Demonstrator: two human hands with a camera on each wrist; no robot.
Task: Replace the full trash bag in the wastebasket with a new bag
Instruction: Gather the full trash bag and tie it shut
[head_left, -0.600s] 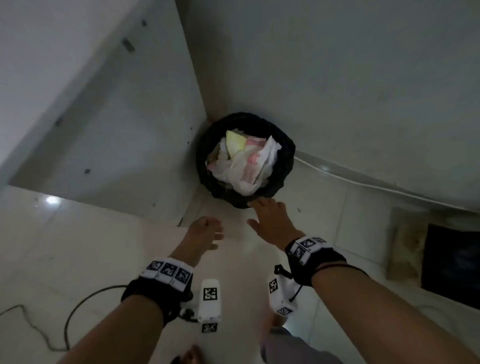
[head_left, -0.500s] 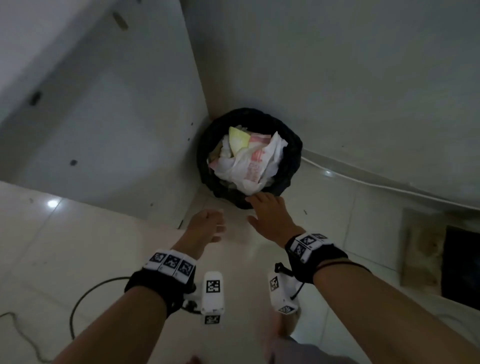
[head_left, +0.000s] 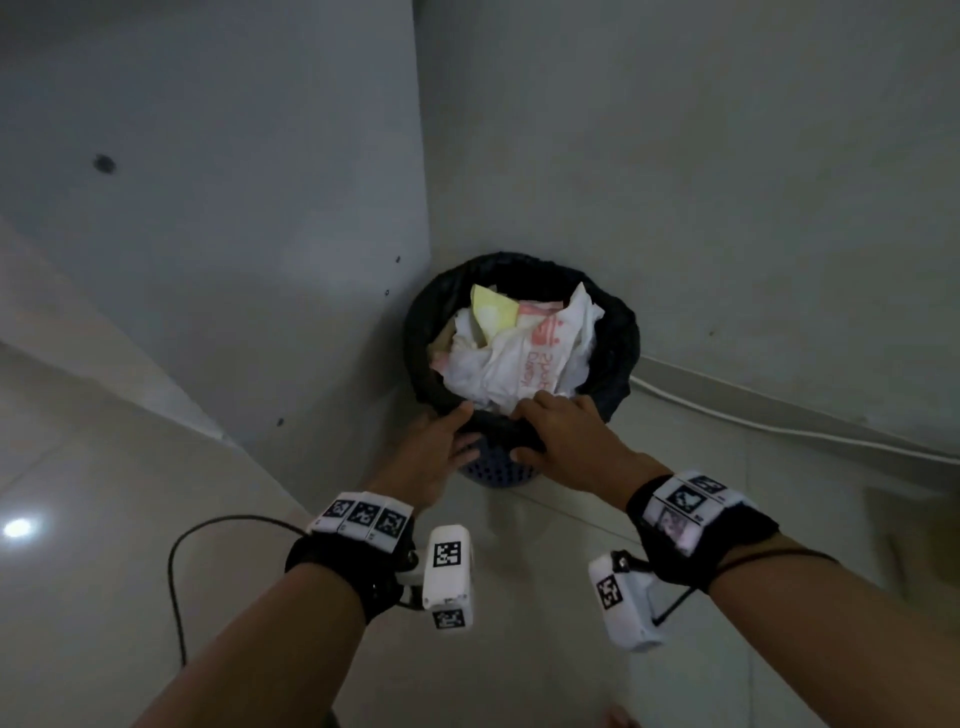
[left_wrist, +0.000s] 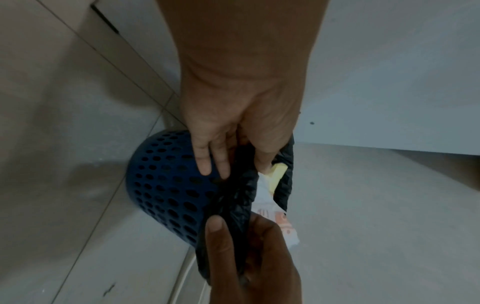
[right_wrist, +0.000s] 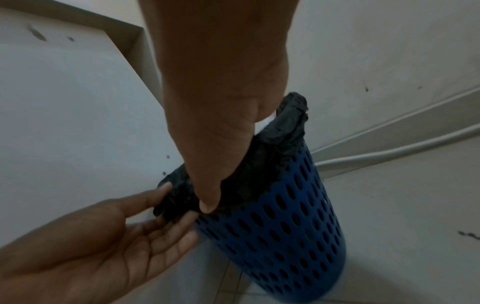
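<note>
A blue perforated wastebasket (head_left: 498, 470) stands in the corner, lined with a black trash bag (head_left: 618, 338) folded over its rim. White, yellow and red-printed rubbish (head_left: 519, 348) fills the bag. Both hands are at the near rim. My left hand (head_left: 457, 431) pinches the bag's folded edge (left_wrist: 236, 197), thumb over the rim and fingers lying straight on the basket wall (left_wrist: 166, 181). My right hand (head_left: 540, 421) grips the same edge just to the right. Its thumb (right_wrist: 207, 205) presses the black fold (right_wrist: 272, 160) from outside and its fingers are hidden inside the rim.
A white cabinet panel (head_left: 234, 260) stands close on the basket's left and a wall (head_left: 675, 156) behind it. A white cable (head_left: 779, 431) runs along the wall's base. A black cord (head_left: 176, 571) loops on the tiled floor at my left.
Both hands have moved forward from above the floor onto the basket's near rim and taken hold of the bag's edge. The head camera has come closer.
</note>
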